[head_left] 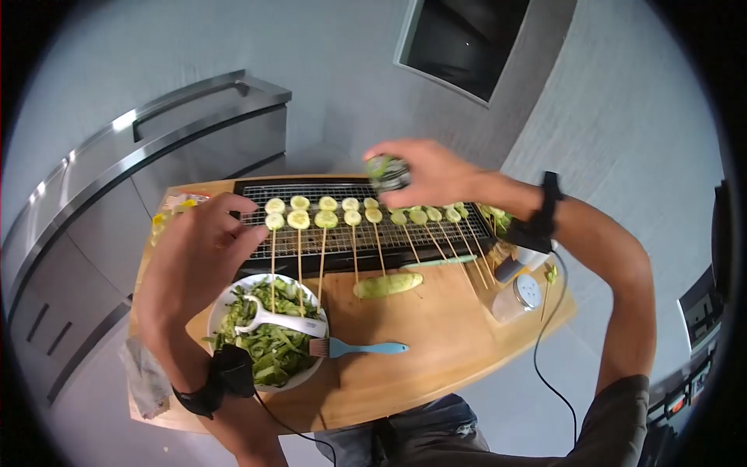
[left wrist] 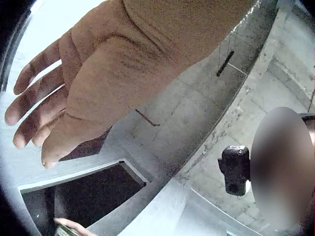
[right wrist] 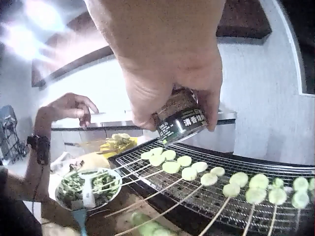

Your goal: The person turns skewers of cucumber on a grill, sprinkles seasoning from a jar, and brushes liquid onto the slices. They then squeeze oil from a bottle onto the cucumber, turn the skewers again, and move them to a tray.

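My right hand [head_left: 436, 171] grips a small seasoning jar [head_left: 387, 173] with a green and black label, above the far side of the grill [head_left: 311, 243]. In the right wrist view the jar [right wrist: 181, 120] is tilted, with brown contents showing through its clear wall. Skewers of cucumber slices [head_left: 327, 219] lie in a row across the wire mesh, their sticks pointing toward me. My left hand [head_left: 194, 257] hovers over the grill's left end, fingers loosely bent and holding nothing. The left wrist view shows its palm [left wrist: 113, 73] and spread fingers.
A white bowl [head_left: 215, 323] of green peelings stands front left, with a white peeler [head_left: 284, 317] across it. A blue basting brush [head_left: 366, 348] leans from its rim. A peeled cucumber [head_left: 387, 286] lies before the grill; a shaker [head_left: 517, 299] stands at right.
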Demonstrator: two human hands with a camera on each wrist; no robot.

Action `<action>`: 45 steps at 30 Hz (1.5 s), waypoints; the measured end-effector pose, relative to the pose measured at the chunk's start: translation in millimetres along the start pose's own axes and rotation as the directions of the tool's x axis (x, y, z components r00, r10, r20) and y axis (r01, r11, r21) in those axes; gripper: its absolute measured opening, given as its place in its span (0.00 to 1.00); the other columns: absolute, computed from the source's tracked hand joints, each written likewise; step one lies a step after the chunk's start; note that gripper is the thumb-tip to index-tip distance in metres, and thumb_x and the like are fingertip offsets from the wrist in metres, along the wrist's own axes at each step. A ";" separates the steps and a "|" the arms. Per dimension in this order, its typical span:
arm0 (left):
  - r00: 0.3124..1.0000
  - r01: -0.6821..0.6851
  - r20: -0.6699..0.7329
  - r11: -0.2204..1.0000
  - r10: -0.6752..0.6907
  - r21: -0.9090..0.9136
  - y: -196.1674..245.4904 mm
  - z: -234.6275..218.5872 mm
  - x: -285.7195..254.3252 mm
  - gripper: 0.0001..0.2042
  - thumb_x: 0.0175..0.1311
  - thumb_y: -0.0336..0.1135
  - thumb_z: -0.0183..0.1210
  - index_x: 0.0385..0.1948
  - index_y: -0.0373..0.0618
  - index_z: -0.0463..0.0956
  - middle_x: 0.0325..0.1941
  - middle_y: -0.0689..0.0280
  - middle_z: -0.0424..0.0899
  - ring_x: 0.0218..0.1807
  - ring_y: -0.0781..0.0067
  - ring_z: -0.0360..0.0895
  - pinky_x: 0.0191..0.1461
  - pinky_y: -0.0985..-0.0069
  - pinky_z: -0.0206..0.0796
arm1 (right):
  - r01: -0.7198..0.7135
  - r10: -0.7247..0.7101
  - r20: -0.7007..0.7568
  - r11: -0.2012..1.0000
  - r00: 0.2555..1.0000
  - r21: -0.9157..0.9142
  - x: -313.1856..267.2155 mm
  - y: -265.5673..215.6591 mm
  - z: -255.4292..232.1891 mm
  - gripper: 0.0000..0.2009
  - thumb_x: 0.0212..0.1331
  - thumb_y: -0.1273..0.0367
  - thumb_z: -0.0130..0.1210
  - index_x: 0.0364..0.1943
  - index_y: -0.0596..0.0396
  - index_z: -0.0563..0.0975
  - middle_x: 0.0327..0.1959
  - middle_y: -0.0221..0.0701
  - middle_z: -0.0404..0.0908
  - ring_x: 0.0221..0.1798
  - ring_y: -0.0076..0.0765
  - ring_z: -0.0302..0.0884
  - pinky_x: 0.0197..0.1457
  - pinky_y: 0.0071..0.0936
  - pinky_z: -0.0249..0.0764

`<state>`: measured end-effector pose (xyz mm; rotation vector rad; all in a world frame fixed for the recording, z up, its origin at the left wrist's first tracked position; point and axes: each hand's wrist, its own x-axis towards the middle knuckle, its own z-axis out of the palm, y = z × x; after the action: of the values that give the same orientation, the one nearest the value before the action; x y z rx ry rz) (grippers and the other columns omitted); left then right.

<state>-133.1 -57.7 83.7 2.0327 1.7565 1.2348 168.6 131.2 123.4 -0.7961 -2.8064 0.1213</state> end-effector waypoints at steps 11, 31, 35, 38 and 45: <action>0.998 0.051 -0.021 0.999 -0.051 -0.010 -11.5 -10.4 -0.5 0.15 0.63 0.37 0.68 0.44 0.35 0.80 0.30 0.51 0.88 0.33 0.55 0.87 0.38 0.66 0.75 | 0.094 -0.052 0.371 0.991 0.927 -0.096 151.5 -28.0 73.7 0.35 0.42 0.60 0.70 0.61 0.54 0.75 0.47 0.44 0.85 0.52 0.52 0.83 0.57 0.43 0.78; 0.995 0.095 0.026 0.995 -0.095 0.019 -7.7 -16.8 -1.6 0.17 0.66 0.36 0.68 0.49 0.33 0.78 0.38 0.50 0.88 0.39 0.62 0.88 0.44 0.70 0.78 | 0.032 0.090 0.436 0.964 0.896 -0.264 179.7 -37.8 79.4 0.36 0.38 0.60 0.75 0.60 0.50 0.79 0.52 0.39 0.86 0.54 0.49 0.84 0.57 0.42 0.81; 0.995 0.098 0.028 0.995 -0.098 -0.003 -12.1 -14.5 -1.0 0.16 0.66 0.34 0.68 0.48 0.33 0.78 0.37 0.53 0.89 0.38 0.65 0.88 0.44 0.71 0.78 | -0.007 0.106 0.444 0.976 0.890 -0.219 180.7 -33.2 79.6 0.36 0.39 0.60 0.75 0.60 0.50 0.80 0.54 0.40 0.85 0.55 0.48 0.84 0.59 0.41 0.80; 0.998 0.054 -0.015 0.998 -0.054 -0.035 -16.5 -10.3 -0.8 0.15 0.65 0.35 0.68 0.45 0.33 0.80 0.33 0.52 0.88 0.34 0.60 0.87 0.41 0.68 0.77 | 0.050 0.075 0.458 0.966 0.886 -0.255 174.9 -27.3 69.2 0.36 0.40 0.59 0.75 0.60 0.50 0.80 0.55 0.40 0.85 0.56 0.48 0.83 0.60 0.41 0.79; 0.997 0.073 0.008 0.996 -0.074 0.046 -9.9 -9.2 1.2 0.15 0.66 0.34 0.67 0.46 0.33 0.79 0.35 0.55 0.88 0.35 0.69 0.86 0.42 0.72 0.77 | -0.018 0.174 0.518 0.956 0.838 -0.292 156.9 -6.7 67.7 0.36 0.40 0.59 0.73 0.61 0.48 0.79 0.57 0.39 0.84 0.57 0.48 0.82 0.60 0.40 0.79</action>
<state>-146.7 -57.2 84.0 1.9757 1.8535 1.1716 19.4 207.0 88.2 -1.1214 -3.3677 -0.0441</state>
